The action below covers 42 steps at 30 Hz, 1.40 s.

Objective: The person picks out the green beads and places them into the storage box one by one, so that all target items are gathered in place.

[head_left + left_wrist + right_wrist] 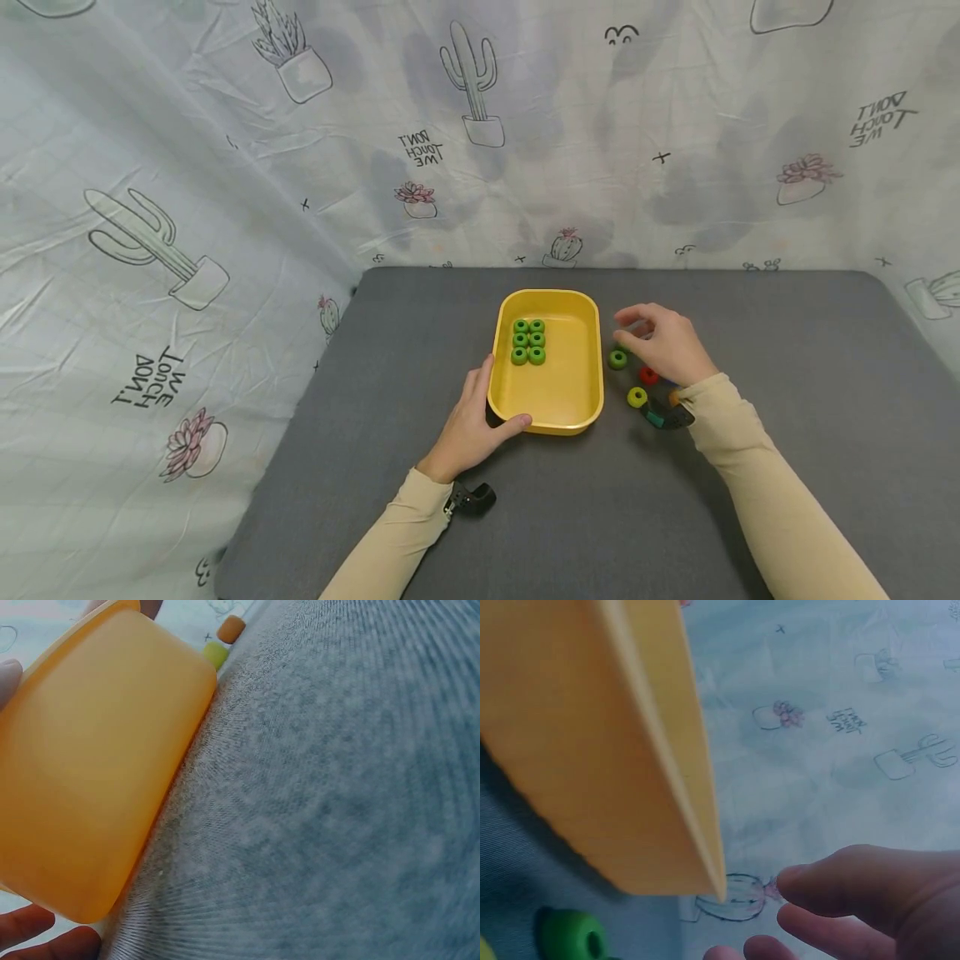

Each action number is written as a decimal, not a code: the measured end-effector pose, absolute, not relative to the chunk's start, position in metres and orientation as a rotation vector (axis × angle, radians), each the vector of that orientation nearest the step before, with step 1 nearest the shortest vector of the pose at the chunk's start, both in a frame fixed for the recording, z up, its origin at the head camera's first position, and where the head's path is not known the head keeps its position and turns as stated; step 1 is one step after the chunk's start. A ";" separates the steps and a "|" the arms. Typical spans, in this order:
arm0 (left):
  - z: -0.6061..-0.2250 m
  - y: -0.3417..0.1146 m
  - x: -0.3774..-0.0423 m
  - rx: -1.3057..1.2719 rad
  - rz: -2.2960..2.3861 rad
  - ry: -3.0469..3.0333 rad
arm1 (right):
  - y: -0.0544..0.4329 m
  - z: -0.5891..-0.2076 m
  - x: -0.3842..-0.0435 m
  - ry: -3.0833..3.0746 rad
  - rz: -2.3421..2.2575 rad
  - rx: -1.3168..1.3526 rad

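Note:
A yellow plastic tray (pixel 566 375) sits on the grey table, with several green beads (pixel 536 340) inside, standing in two columns of three toward its left wall. My left hand (pixel 472 425) holds the tray at its near left corner, thumb on the near rim and fingers along the left side. My right hand (pixel 663 337) is raised above the table just right of the tray, its fingers bent and nothing visible between them. Below it lies a loose green bead (pixel 617 360), with another partly covered by the hand. The right wrist view shows the thumb (pixel 840 881) near the tray's wall.
Near the right wrist lie a yellow bead (pixel 637 397), a red bead (pixel 648 376) and an orange bead (pixel 674 397); a blue piece is mostly hidden there. A patterned cloth (pixel 480 208) hangs behind the table and along its left side.

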<state>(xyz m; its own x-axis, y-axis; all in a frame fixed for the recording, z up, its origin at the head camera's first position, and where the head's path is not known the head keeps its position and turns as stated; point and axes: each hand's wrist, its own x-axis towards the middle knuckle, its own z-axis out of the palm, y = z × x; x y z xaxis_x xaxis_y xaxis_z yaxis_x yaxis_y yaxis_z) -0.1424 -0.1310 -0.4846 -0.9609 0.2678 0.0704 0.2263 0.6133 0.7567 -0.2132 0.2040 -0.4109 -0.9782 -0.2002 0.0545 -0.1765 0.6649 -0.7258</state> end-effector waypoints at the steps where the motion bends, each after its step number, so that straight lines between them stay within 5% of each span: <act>1: -0.484 -0.131 -0.143 0.425 1.291 2.777 | 0.205 -0.413 -0.213 2.839 -1.222 -0.321; 42: -0.486 -0.131 -0.143 0.449 1.260 2.799 | 0.197 -0.457 -0.214 2.958 -0.830 -0.602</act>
